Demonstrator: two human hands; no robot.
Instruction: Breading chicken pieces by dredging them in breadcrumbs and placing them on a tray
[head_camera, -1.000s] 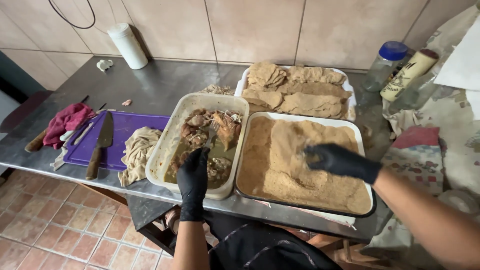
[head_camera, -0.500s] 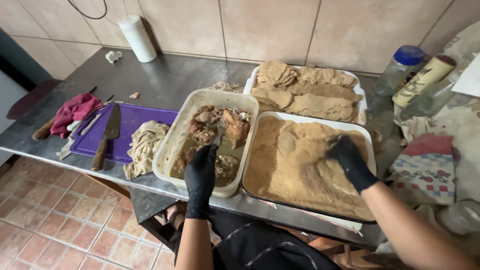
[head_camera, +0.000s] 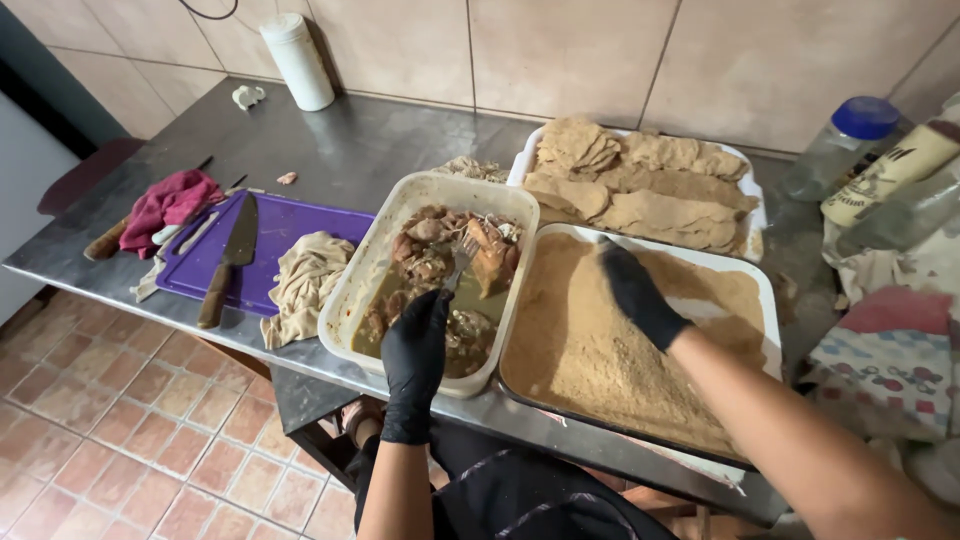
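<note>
My left hand (head_camera: 415, 355), in a black glove, grips a metal fork (head_camera: 458, 258) whose tines sit among marinated meat pieces in a white tub (head_camera: 372, 260) of brown liquid. My right hand (head_camera: 638, 296), also gloved black, presses flat on the breadcrumbs filling a white tray (head_camera: 768, 310) right of the tub. Behind that, a second white tray (head_camera: 752, 178) carries several breaded cutlets (head_camera: 640, 180) laid in overlapping rows.
A purple cutting board (head_camera: 290, 225) with a wooden-handled knife (head_camera: 228, 262) lies left of the tub, a beige cloth (head_camera: 305, 283) beside it and a red cloth (head_camera: 165, 203) further left. A white cylinder (head_camera: 297, 60) stands by the tiled wall. Bottles (head_camera: 845, 140) and patterned cloths (head_camera: 880, 350) crowd the right.
My right hand has slid from the right part of the crumb tray toward its far left corner. The left hand stays at the tub with the fork. The view has moved closer.
</note>
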